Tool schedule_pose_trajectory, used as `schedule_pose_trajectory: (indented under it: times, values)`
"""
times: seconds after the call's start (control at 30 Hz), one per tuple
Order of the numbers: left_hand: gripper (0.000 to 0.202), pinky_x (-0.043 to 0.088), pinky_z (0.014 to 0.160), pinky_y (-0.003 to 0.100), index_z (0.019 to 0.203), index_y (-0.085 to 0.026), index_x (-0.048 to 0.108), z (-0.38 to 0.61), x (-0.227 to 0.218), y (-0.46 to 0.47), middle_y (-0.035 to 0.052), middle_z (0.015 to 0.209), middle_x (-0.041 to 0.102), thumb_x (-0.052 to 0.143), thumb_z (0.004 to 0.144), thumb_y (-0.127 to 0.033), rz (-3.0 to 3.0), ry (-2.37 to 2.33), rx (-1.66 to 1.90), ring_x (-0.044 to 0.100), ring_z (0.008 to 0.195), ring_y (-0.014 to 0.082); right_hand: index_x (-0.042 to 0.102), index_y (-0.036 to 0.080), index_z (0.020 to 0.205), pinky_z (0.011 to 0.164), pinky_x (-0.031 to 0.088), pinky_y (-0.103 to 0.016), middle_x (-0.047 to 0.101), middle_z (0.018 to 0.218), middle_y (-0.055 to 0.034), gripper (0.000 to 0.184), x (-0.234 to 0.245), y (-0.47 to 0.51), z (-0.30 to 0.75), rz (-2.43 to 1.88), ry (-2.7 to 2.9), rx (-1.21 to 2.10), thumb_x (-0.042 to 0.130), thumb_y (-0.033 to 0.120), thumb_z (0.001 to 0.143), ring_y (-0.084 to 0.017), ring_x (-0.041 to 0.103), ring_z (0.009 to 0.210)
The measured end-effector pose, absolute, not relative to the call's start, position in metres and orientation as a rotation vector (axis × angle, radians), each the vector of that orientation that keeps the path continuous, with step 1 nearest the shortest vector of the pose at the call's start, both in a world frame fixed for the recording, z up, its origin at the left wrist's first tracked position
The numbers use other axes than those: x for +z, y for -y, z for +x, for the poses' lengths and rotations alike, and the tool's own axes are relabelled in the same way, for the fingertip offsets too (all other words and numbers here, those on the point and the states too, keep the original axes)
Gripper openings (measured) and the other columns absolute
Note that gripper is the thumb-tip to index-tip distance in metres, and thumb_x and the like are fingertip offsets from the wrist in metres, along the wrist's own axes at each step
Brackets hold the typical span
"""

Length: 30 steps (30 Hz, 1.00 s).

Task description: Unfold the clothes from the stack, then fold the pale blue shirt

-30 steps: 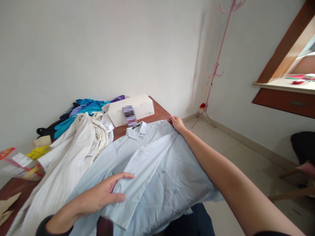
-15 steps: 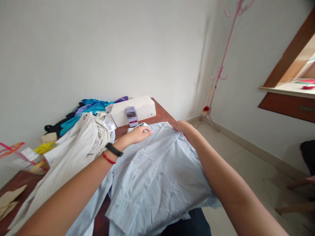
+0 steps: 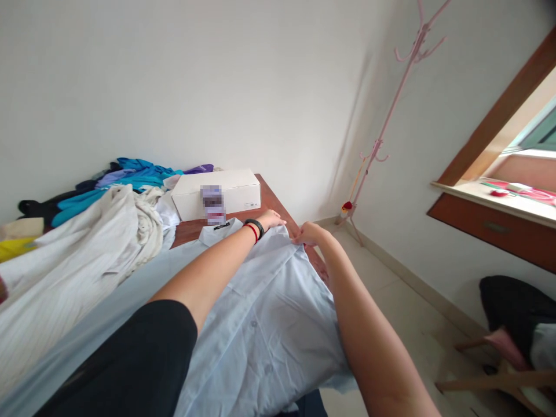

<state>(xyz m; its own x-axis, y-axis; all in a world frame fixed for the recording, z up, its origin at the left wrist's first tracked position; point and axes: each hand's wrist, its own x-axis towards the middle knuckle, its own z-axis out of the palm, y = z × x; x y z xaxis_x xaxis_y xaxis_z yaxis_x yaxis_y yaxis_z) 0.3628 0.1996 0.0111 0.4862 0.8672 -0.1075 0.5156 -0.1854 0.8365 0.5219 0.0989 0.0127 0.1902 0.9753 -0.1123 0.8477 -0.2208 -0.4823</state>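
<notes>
A light blue button-up shirt (image 3: pixel 260 307) is spread over the table, its collar toward the box and part of it draping past the near right side. My right hand (image 3: pixel 311 234) pinches the cloth at the shirt's far right edge. Beside it, my left hand (image 3: pixel 270 219) has its fingers closed at a raised corner of the same edge; the thumb side is partly hidden. A dark band and a red string circle the left wrist. The left forearm crosses over the shirt front, covering part of it.
A white box (image 3: pixel 237 191) stands at the table's back, a phone (image 3: pixel 215 217) leaning on it. White garments (image 3: pixel 95 231) and a blue clothes heap (image 3: pixel 143 174) lie left. Right of the brown table (image 3: pixel 278 200) are a pink coat rack (image 3: pixel 393 110) and a wooden chair (image 3: pixel 499 379).
My left hand has moved right from above the collar to the shirt's edge, close to my right hand. My right hand still holds the cloth. The view has shifted right.
</notes>
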Motion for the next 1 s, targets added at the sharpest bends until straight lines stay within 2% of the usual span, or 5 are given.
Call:
schedule_pose_trajectory:
  times: [0.2, 0.4, 0.6, 0.83, 1.0]
  values:
    - [0.034, 0.059, 0.086, 0.041, 0.127, -0.015, 0.061, 0.362, -0.005, -0.210, 0.0099, 0.122, 0.065, 0.064, 0.099, -0.033, 1.805, -1.311, 0.572, 0.067, 0.101, 0.0219, 0.075, 0.019, 0.081, 0.059, 0.047, -0.025, 0.071, 0.064, -0.0024, 0.008, 0.025, -0.092, 0.518, -2.269, 1.744, 0.686, 0.078, 0.020, 0.073, -0.018, 0.067, 0.062]
    - [0.031, 0.059, 0.087, 0.041, 0.124, -0.015, 0.063, 0.365, -0.011, -0.209, 0.0098, 0.121, 0.066, 0.064, 0.100, -0.033, 1.892, -1.321, 0.578, 0.067, 0.101, 0.0216, 0.074, 0.018, 0.085, 0.059, 0.043, -0.024, 0.072, 0.073, -0.0022, 0.015, 0.032, -0.089, 0.518, -2.223, 1.853, 0.660, 0.076, 0.012, 0.072, -0.016, 0.065, 0.066]
    - [0.029, 0.059, 0.087, 0.041, 0.122, -0.015, 0.064, 0.374, -0.007, -0.206, 0.0094, 0.120, 0.067, 0.064, 0.099, -0.033, 2.083, -1.257, 0.509, 0.067, 0.101, 0.0214, 0.070, 0.019, 0.078, 0.060, 0.038, -0.025, 0.072, 0.077, -0.0012, 0.030, 0.035, -0.077, 0.524, -2.132, 2.022, 0.584, 0.087, 0.008, 0.055, -0.018, 0.064, 0.070]
    - [0.026, 0.052, 0.098, 0.042, 0.121, -0.013, 0.063, 0.373, 0.009, -0.182, 0.0129, 0.123, 0.065, 0.059, 0.100, -0.029, 2.326, -1.264, 0.556, 0.064, 0.112, 0.0243, 0.064, 0.021, 0.092, 0.061, 0.034, -0.026, 0.072, 0.086, -0.0033, 0.018, 0.004, -0.043, 0.527, -2.050, 1.970, 0.413, 0.072, 0.021, 0.076, -0.019, 0.063, 0.076]
    - [0.026, 0.049, 0.099, 0.038, 0.113, -0.021, 0.066, 0.358, 0.026, -0.129, 0.0111, 0.120, 0.067, 0.056, 0.096, -0.037, 2.632, -1.042, 0.514, 0.064, 0.114, 0.0274, 0.059, 0.021, 0.080, 0.064, 0.035, -0.025, 0.066, 0.076, -0.0015, 0.010, -0.022, -0.045, 0.527, -1.785, 1.861, 0.268, 0.058, 0.014, 0.073, -0.018, 0.059, 0.071]
